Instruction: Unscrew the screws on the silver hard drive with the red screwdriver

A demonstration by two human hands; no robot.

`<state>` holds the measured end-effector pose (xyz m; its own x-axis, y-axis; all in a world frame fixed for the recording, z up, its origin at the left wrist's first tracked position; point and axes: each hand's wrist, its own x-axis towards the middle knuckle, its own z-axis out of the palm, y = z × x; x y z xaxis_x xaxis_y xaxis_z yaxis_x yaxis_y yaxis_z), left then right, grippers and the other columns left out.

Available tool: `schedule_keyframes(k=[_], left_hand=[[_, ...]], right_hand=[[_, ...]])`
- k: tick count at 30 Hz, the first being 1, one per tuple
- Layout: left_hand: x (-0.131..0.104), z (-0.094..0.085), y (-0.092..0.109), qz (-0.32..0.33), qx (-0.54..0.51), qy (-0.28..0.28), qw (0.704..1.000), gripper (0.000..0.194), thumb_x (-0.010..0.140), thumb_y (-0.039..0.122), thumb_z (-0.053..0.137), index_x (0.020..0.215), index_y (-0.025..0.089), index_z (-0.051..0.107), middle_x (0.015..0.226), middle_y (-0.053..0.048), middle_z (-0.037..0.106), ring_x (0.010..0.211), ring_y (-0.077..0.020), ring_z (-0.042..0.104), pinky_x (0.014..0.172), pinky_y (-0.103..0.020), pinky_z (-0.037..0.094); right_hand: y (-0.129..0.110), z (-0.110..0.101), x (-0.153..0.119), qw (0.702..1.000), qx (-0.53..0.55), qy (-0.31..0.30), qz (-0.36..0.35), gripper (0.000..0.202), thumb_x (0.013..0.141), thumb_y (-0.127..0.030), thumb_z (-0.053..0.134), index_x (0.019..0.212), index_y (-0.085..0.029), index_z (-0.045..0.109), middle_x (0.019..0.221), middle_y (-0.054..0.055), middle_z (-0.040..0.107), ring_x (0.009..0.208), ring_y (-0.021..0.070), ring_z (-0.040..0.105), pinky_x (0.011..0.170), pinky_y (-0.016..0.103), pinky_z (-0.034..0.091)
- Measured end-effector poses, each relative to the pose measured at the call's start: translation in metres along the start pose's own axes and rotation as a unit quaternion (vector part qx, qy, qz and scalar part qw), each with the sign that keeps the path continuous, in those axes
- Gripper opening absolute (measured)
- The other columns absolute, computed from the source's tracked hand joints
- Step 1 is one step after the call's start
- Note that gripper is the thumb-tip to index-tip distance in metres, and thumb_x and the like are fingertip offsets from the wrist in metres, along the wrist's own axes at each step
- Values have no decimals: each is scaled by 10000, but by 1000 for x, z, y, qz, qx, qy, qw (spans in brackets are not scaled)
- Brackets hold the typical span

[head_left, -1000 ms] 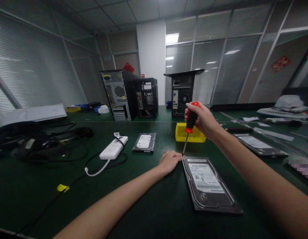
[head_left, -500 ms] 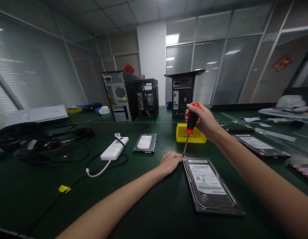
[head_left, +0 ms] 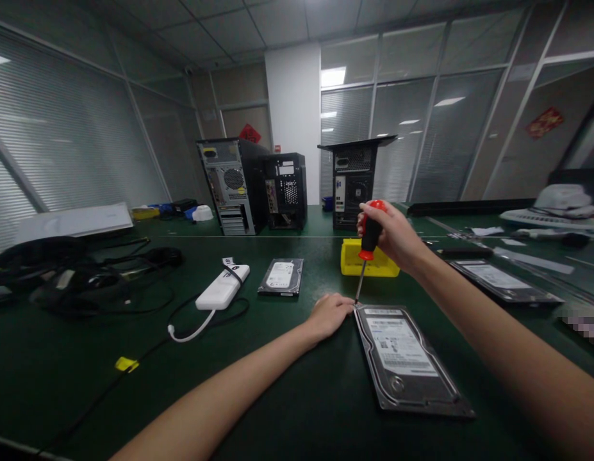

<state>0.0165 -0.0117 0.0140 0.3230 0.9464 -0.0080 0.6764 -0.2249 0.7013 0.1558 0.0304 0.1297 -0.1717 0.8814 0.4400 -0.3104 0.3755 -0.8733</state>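
My right hand [head_left: 390, 229] is wrapped round the red and black handle of a screwdriver [head_left: 370, 234], held nearly upright. The screwdriver's tip meets the far left corner of a large hard drive [head_left: 412, 362], which lies label up on the green table [head_left: 277, 346]. My left hand [head_left: 331, 314] rests on the table beside that same corner, its fingertips close together near the tip; whether they pinch something small is hidden. Behind the screwdriver sits a yellow tray [head_left: 349, 259].
A smaller hard drive [head_left: 281, 276] and a white power bank [head_left: 223, 288] with a cable lie to the left. Three computer cases [head_left: 232, 186] stand at the back. Another drive [head_left: 501, 280] lies at the right, and black cables [head_left: 85, 275] spread at the far left.
Almost nothing differs; the whole view has shifted very slightly. Both hands and the screwdriver keep their places at the drive's corner.
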Motion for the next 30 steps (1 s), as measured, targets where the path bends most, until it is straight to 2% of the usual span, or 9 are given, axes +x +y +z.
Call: schedule_keyframes(k=[5,11,20,30], left_hand=[[2,2,-3,5,-20,8,1000,364,870,230,430,1079,136,712,1095,-76,677,1099,-223,545,976,-283,378],[-3,-1,-1,26,-86,57,994,326,865,236,509,1074,88,710,1071,-104,685,1005,-201,600,897,-251,428],[-4,0,-3,27,-53,110,992,246,822,232,611,985,104,743,916,-91,694,813,-182,605,732,-258,451],[-3,-1,-5,43,-82,100,991,246,817,228,614,967,85,746,893,-101,721,845,-206,626,766,-280,459]], right_hand=[[1,0,-1,1000,-5,-10,-7,254,742,-357,700,835,-207,518,713,-40,538,598,81,498,586,220,419],[3,-1,-2,999,-22,-30,-20,237,764,-365,691,839,-206,532,723,-40,543,616,81,511,615,224,431],[3,1,-1,999,-21,-35,-29,215,779,-333,682,837,-198,526,717,-39,544,603,79,512,591,225,433],[1,-2,1,999,-13,-20,-34,209,780,-336,684,831,-201,532,714,-38,549,599,80,520,575,223,439]])
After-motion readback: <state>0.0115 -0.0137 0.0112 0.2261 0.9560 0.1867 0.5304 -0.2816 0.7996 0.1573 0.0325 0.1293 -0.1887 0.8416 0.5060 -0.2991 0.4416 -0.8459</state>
